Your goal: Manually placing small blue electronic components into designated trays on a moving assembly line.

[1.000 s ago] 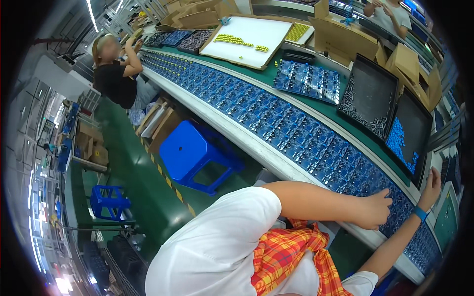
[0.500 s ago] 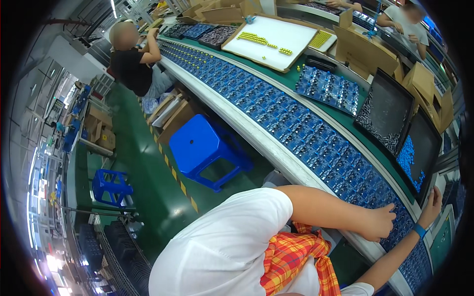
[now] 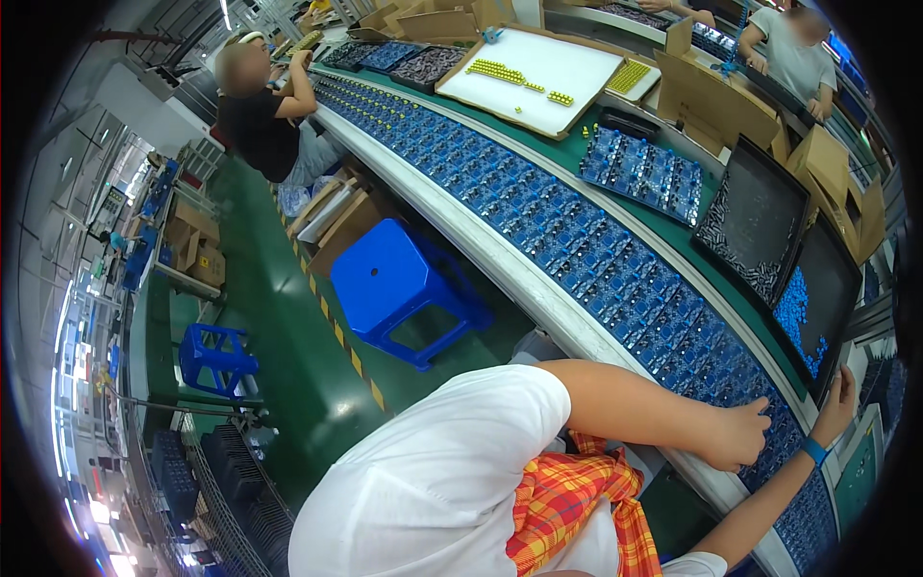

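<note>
Blue circuit boards [image 3: 615, 279] lie in close rows along a long conveyor line. My left hand [image 3: 738, 435] is over the boards at the near right, its fingers curled closed; anything in them is hidden. Farther right, my right hand [image 3: 836, 409], with a blue wristband [image 3: 815, 450], is raised beside the near end of a black tray [image 3: 829, 279] of small blue parts. Its fingers are bent together, and what they hold, if anything, is too small to make out. Beside that tray, another black tray [image 3: 764, 197] contains small grey-black parts.
A stack of blue boards [image 3: 642, 173] and a white panel with yellow parts [image 3: 567, 72] lie beyond the line. Cardboard boxes [image 3: 716, 101] stand behind. A blue stool [image 3: 385, 279] is left of the line. One co-worker [image 3: 264, 106] sits far left, another [image 3: 793, 58] far right.
My hands stay almost in place. At the far right, the co-worker's hands have moved lower and apart. The far-left co-worker's head has shifted slightly.
</note>
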Demonstrator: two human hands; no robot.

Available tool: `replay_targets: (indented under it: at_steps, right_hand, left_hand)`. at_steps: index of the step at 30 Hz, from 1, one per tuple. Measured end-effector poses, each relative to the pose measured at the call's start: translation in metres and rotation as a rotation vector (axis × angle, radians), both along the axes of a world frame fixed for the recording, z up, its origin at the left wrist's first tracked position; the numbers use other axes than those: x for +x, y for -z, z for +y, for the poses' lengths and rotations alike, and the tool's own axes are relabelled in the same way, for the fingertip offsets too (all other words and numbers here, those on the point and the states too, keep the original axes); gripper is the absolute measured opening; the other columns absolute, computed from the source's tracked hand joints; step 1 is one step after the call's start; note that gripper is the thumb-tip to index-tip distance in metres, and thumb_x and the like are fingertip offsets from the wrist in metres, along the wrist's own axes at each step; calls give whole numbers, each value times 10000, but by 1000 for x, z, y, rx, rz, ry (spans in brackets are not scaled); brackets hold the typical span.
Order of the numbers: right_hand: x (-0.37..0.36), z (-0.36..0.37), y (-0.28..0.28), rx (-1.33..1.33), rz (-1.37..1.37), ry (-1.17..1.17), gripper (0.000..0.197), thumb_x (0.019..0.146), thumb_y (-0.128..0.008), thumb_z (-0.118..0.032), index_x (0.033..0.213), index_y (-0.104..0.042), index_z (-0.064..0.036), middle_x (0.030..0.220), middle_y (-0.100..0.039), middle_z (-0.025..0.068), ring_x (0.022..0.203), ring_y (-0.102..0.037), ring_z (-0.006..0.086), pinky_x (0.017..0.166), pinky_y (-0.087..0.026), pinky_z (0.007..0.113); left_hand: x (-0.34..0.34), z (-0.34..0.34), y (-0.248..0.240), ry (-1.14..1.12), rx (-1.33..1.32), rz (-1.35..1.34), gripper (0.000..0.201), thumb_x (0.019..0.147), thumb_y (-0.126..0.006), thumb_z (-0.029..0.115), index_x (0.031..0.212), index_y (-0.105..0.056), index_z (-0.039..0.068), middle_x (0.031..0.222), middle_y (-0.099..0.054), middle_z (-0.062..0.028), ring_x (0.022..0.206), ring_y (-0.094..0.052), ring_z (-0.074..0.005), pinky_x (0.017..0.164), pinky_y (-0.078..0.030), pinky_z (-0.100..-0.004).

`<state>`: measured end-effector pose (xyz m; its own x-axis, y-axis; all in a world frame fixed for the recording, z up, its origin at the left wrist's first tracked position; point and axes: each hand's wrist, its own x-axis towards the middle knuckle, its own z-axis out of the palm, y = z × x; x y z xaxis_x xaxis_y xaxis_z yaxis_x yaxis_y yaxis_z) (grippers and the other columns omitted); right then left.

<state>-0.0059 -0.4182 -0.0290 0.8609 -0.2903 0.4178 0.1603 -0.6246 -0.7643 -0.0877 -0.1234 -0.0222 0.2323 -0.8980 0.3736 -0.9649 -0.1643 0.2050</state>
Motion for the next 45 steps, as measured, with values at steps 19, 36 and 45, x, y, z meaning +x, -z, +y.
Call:
replay_targets:
  at_steps: [19, 36, 45]
  right_hand:
    - [2, 2, 2, -28, 17, -36, 274, 990, -548, -179, 1175, -620, 9, 1106, -641, 57, 1008, -585, 118, 901, -436, 238]
    - [3, 6, 0, 15, 43, -44, 271, 983, -561, -189, 1170, -625, -4, 1077, -628, 23, 974, -567, 89, 853, -430, 216]
    - [6, 10, 2, 13, 27, -53, 265, 981, -566, -189, 1164, -629, -7, 1055, -630, 19, 949, -570, 87, 832, -434, 215]
  left_hand:
    - [1, 0, 1, 13, -30, -46, 199, 839, -564, 208, 863, -752, 149, 892, -642, -20, 1000, -536, -264, 954, -275, -554]
    - [1, 0, 1, 7, -87, -35, 209, 838, -580, 244, 803, -754, 134, 869, -642, -29, 959, -543, -268, 935, -284, -547]
    - [2, 0, 3, 9, -71, -46, 209, 843, -596, 271, 804, -755, 140, 879, -640, -21, 973, -533, -265, 936, -283, -549]
